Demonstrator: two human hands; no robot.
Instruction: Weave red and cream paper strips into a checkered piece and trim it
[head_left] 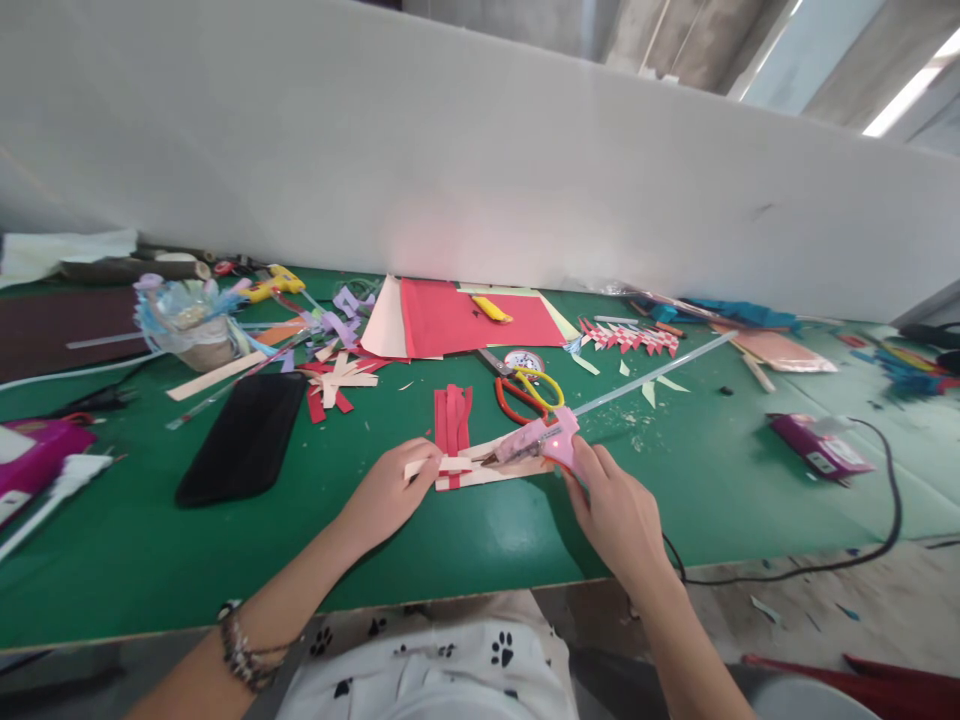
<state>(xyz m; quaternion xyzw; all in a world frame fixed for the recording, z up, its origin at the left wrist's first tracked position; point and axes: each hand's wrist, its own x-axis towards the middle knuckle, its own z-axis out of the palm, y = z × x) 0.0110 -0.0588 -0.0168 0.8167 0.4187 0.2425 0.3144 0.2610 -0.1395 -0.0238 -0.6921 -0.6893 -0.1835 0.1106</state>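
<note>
My right hand (615, 510) is wrapped round a pink hot glue gun (541, 437) with a long clear glue stick (652, 375) out of its back. The nozzle touches a woven piece of cream and red paper strips (469, 468) on the green table (480, 540). My left hand (390, 490) pinches the left end of the cream strips and holds them down. Several loose red strips (452, 415) lie just behind the piece. The gun's black cord (825, 565) runs off to the right.
A black phone (244, 448) lies to the left. Red-and-yellow scissors (525, 388), red and cream paper sheets (465, 318), paper scraps, a yellow glue gun (274, 285), a frilled cup (187, 325) and purple boxes (817, 445) surround the work. A white partition (480, 170) stands behind.
</note>
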